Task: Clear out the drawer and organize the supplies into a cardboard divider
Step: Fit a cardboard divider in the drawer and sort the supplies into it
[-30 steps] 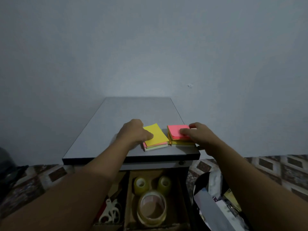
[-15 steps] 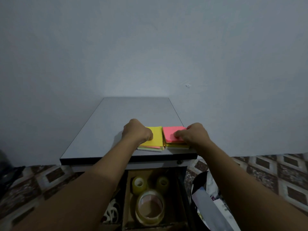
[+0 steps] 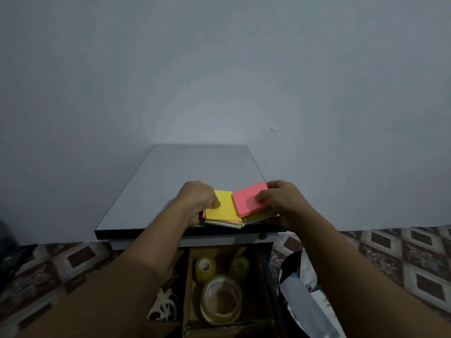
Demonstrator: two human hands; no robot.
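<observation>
Left hand (image 3: 197, 203) pinches the yellow pad (image 3: 223, 206), right hand (image 3: 280, 203) grips the tilted pink pad (image 3: 246, 200); light, loose-leafed stacks, best squeezed by the edges.

Wall (image 3: 219, 69): plain, pale grey-blue, filling the view from 9 through 12 to 3 o'clock. One small chip (image 3: 273, 128) at 1 o'clock. Table (image 3: 195, 167): at centre, flat grey top with a dark front edge, far end meeting the wall. Floor (image 3: 402, 252): tiled in a brown and cream diamond pattern, visible at 4 and 8 o'clock. Light: dim, brightest on the wall just above the table.
</observation>
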